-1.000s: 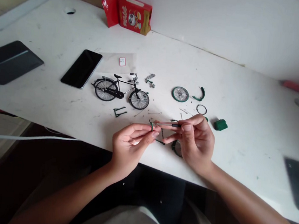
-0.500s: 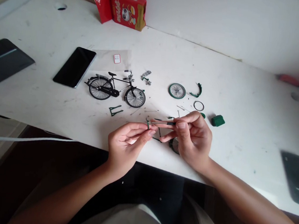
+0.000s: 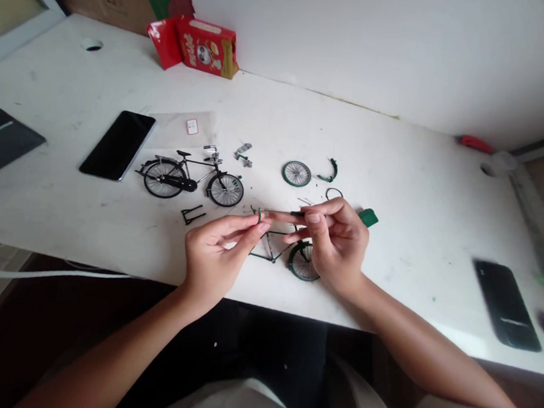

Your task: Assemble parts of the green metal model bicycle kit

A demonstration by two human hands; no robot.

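Note:
My left hand [image 3: 214, 246] pinches a small green bicycle part [image 3: 260, 216] between thumb and fingers. In my right hand [image 3: 339, 249] is a thin screwdriver [image 3: 296, 214] with a dark handle, held level. Its metal shaft points left, and the tip meets or nearly meets the green part; contact is too small to tell. Beneath both hands lies a green model bicycle frame [image 3: 272, 260] with one wheel [image 3: 303, 262], partly covered by my right hand. A loose green-rimmed wheel [image 3: 297, 174] and a curved green fender [image 3: 329, 171] rest beyond my hands.
A black model bicycle [image 3: 190, 180] lies left of centre, near a black phone [image 3: 118, 144] and a clear bag [image 3: 173, 131]. The forked green piece [image 3: 192, 213] is beside my left hand. Behind stands a red box [image 3: 205, 47]; another phone [image 3: 506, 305] lies right.
The camera view has shifted, so everything on the table appears further left. More of the green frame shows under my hands. Both hands keep their hold on the green part and screwdriver.

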